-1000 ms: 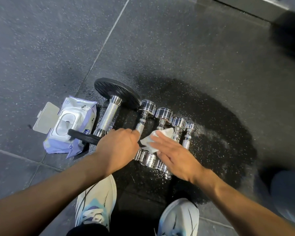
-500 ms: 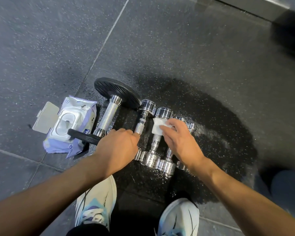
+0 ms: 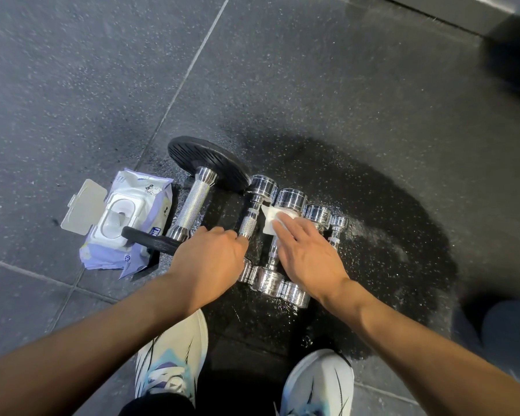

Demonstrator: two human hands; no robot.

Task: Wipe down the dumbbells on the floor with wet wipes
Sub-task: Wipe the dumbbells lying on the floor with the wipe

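Several small chrome dumbbells lie side by side on the dark floor, beside a large dumbbell [image 3: 192,207] with black plates. My left hand [image 3: 210,259] curls round the near end of the leftmost small dumbbell [image 3: 254,202]. My right hand [image 3: 308,255] lies flat with straight fingers, pressing a white wet wipe [image 3: 269,220] against the second chrome dumbbell [image 3: 291,198] just below its far head. To the right lie two smaller chrome dumbbells [image 3: 318,213], partly hidden by my right hand.
An open wet wipes pack [image 3: 126,223] lies left of the large dumbbell, its lid flipped out, and the near black plate rests on it. The floor [image 3: 388,235] around the small dumbbells is wet and dark. My two shoes [image 3: 174,349] stand just below them.
My right hand has slid the wipe up the second dumbbell's handle, away from me towards its far head. My left hand has stayed where it was.
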